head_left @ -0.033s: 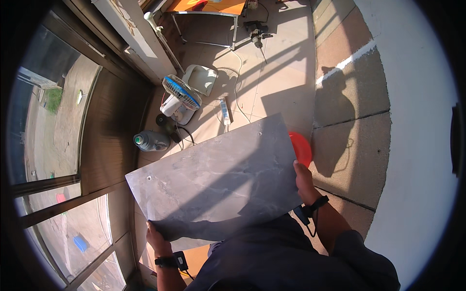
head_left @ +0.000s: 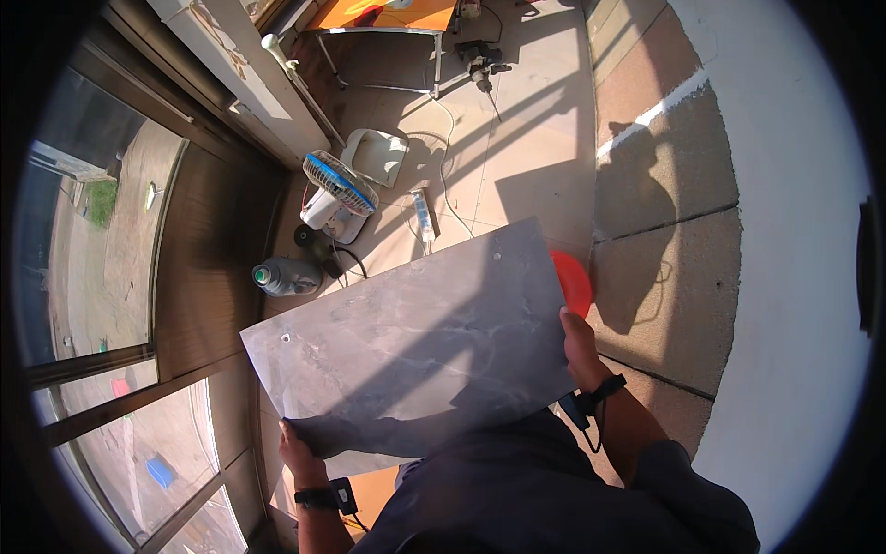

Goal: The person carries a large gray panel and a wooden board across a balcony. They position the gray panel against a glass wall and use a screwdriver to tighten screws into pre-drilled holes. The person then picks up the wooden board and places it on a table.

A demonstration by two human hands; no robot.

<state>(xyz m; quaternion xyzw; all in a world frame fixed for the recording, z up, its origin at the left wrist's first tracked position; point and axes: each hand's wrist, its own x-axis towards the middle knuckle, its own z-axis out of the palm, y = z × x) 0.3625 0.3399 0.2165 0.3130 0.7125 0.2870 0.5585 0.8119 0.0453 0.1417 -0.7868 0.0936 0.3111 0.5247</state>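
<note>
A large grey tile (head_left: 406,346) with faint pale veining is held in front of me by its two side edges. Near its far corners are two small holes, and a band of sunlight and shadow crosses its face. My left hand (head_left: 300,454) is closed on the near left corner, thumb on top. On the right edge, my right hand (head_left: 579,342) grips the tile the same way. The fingers of both hands are hidden beneath it. Each wrist wears a black strap with a small device.
Beyond the tile are a grey bottle (head_left: 288,275), a tipped fan (head_left: 341,183), a power strip (head_left: 423,217) and a drill (head_left: 482,66) with a long bit. An orange table (head_left: 383,14) stands farther back. A red basin (head_left: 574,284) shows past the tile's right edge. Windows line the left.
The floor items beyond the tile sit slightly farther left in the view. Both hands keep the same hold on the tile.
</note>
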